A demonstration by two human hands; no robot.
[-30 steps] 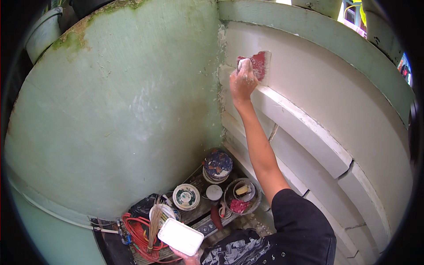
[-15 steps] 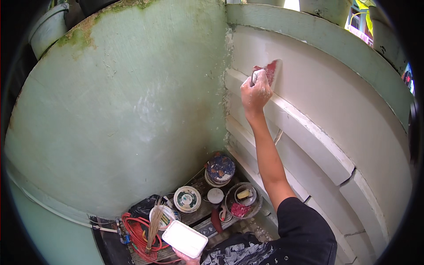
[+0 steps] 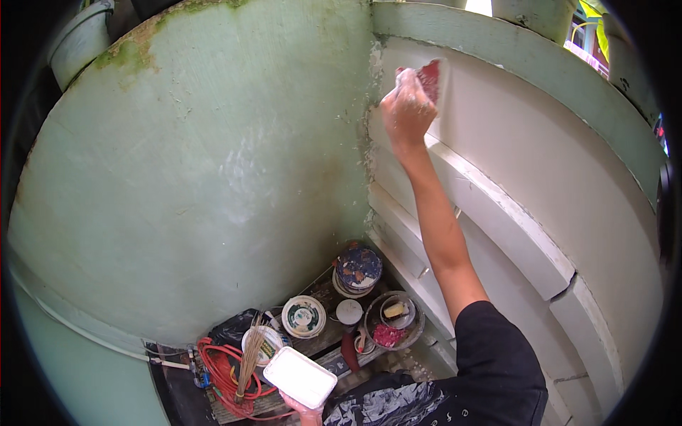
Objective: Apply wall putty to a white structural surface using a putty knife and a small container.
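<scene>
My right hand (image 3: 408, 110), smeared with white, is closed round a red putty knife (image 3: 430, 79). The knife's wide blade lies against the upper white panel (image 3: 511, 121) of the right wall, close to the corner. At the bottom of the view my left hand (image 3: 302, 408) grips a white rectangular plastic tray (image 3: 301, 377) from beneath. Much of that hand is hidden under the tray. Whatever lies inside the tray is too bright to make out.
Below stand a paint-stained bucket (image 3: 357, 268), a round tub (image 3: 304, 317) and a basin (image 3: 419, 334) with a red cloth. A stick broom (image 3: 249, 361) and orange hose (image 3: 213, 369) lie left. White ledges (image 3: 511, 224) jut from the wall; potted planters (image 3: 533, 15) line its top.
My right hand has slid the putty knife upward and slightly left along the panel. The tray in my left hand has barely shifted, and the whole view has moved a little.
</scene>
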